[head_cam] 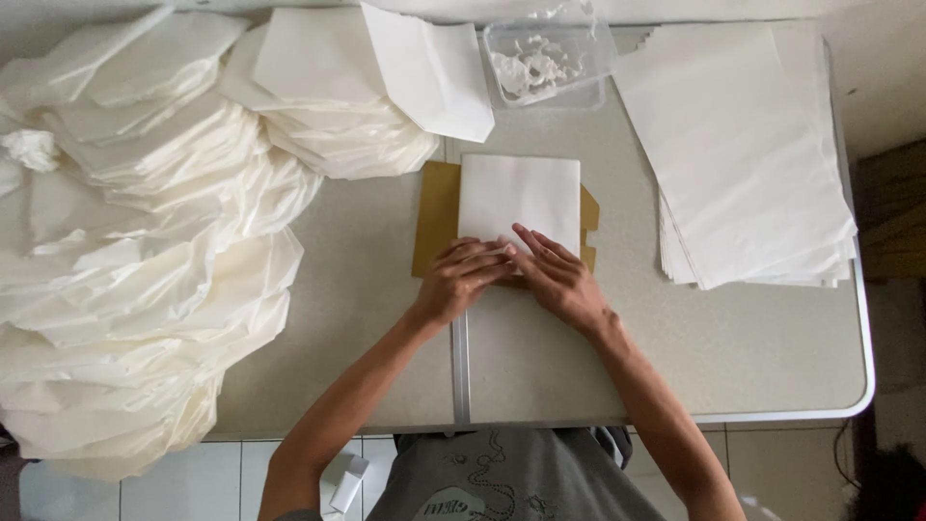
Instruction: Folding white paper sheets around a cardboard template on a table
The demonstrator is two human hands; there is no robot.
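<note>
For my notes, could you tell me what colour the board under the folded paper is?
The board is tan brown, clearest in the head view.

A home craft workspace: folding table [733,357] on tiled floor [193,482], stacked white paper [743,145]

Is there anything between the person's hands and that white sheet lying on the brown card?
Nothing visible stands between them. Both the left hand and the right hand already press their fingertips on the near edge of the folded white sheet, which lies on the brown card template. The paper stacks sit off to the sides.
</note>
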